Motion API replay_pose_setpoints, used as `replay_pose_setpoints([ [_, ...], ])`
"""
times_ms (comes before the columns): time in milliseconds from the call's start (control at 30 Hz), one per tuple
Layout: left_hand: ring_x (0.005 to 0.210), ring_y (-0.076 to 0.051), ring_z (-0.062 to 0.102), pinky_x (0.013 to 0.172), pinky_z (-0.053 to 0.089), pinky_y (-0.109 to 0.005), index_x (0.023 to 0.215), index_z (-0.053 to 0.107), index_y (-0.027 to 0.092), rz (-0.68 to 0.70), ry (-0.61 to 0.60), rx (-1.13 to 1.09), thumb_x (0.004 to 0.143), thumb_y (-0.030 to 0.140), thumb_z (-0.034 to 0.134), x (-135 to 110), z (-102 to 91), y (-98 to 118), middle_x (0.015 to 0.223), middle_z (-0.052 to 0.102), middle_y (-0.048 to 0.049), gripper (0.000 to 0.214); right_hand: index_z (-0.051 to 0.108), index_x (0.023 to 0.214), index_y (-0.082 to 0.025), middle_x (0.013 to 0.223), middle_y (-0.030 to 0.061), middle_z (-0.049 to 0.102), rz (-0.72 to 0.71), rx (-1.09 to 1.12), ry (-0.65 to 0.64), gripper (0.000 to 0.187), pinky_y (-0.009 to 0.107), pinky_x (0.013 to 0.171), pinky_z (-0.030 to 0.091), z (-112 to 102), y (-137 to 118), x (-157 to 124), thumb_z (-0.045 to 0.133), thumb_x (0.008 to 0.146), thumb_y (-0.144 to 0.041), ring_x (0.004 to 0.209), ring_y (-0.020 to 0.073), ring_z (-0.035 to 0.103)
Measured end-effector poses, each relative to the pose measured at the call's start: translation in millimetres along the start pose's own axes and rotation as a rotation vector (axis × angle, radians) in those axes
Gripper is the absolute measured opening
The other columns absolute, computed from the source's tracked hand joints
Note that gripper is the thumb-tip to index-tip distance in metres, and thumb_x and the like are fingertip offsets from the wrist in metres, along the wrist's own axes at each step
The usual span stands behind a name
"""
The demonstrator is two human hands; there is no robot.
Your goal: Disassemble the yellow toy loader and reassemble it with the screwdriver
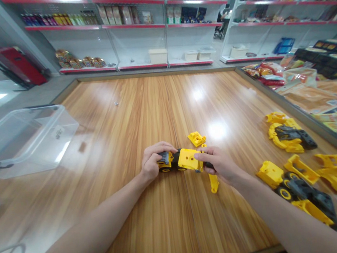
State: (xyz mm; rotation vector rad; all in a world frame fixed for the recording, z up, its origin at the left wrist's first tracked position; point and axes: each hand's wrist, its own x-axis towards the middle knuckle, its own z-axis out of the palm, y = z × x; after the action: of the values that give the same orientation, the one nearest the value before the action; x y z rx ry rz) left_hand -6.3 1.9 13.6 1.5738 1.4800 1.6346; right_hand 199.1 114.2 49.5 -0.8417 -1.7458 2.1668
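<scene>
A yellow and black toy truck (165, 163) stands on the table between my hands. My left hand (153, 160) is closed around its cab end, thumb on the grey top. With its thumb on top, my right hand (218, 163) grips a yellow plastic piece (188, 158) over the truck's rear chassis; whether the piece is fastened there I cannot tell. Just behind it lies a small yellow toy part (197, 138). A long yellow piece (214, 183) sits near my right wrist, partly hidden by the hand.
On the wooden table (133, 229), more yellow and black toy vehicle parts (304, 190) lie at the right, with another group (289, 131) behind them. A clear plastic bin (27, 139) is at the left. Bagged goods (297, 77) lie beyond the right edge; stocked shelves (134, 26) stand behind.
</scene>
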Motion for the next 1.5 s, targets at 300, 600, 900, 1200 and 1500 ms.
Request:
replay_pose_setpoints([
  [300,0.081,-0.025,0.063,0.077,0.05,-0.04,0.073,0.069,0.018,0.015,-0.157,-0.029,0.066,0.023,0.037,0,0.5,3,0.088,0.068,-0.0113,0.033,0.059,0.069,-0.014,0.052,-0.0051,0.046,0.095,-0.088,0.012,0.036,0.02,0.038,0.014,1,3,4,0.071,0.071,-0.048,0.04,0.0036,0.028],
  [600,0.081,-0.025,0.061,0.079,0.048,-0.04,0.07,0.064,0.018,0.018,-0.171,-0.018,0.065,0.022,0.037,0,-0.5,3,0.089,0.066,-0.0107,0.027,0.068,0.087,-0.013,0.059,-0.0018,0.056,0.044,-0.204,0.079,0.036,0.019,0.04,0.024,4,6,5,0.071,0.073,-0.046,0.043,0.0057,0.039],
  [900,0.082,-0.026,0.06,0.082,0.046,-0.041,0.067,0.06,0.019,0.04,-0.177,-0.004,0.068,0.023,0.037,0,-0.4,4,0.089,0.066,-0.0111,0.023,0.064,0.096,-0.014,0.07,0.0025,0.065,-0.121,-0.419,0.156,0.03,0.023,0.053,0.044,-2,19,8,0.061,0.084,-0.042,0.057,0.0129,0.059],
  [1200,0.083,-0.025,0.056,0.081,0.044,-0.04,0.068,0.059,0.016,0.094,-0.213,-0.013,0.068,0.023,0.038,0,-0.5,-1,0.087,0.063,-0.0122,0.023,0.065,0.1,-0.016,0.083,0.005,0.07,-0.201,-0.638,0.161,0.03,0.027,0.066,0.049,-1,27,10,0.063,0.083,-0.041,0.075,0.0181,0.066],
  [1500,0.084,-0.025,0.057,0.081,0.044,-0.039,0.072,0.063,0.016,0.121,-0.245,0.015,0.077,0.027,0.04,1,-2.1,-1,0.086,0.063,-0.0122,0.026,0.065,0.101,-0.017,0.085,0.0045,0.07,-0.232,-0.695,0.177,0.03,0.028,0.068,0.049,0,27,9,0.062,0.084,-0.042,0.077,0.0179,0.065],
])
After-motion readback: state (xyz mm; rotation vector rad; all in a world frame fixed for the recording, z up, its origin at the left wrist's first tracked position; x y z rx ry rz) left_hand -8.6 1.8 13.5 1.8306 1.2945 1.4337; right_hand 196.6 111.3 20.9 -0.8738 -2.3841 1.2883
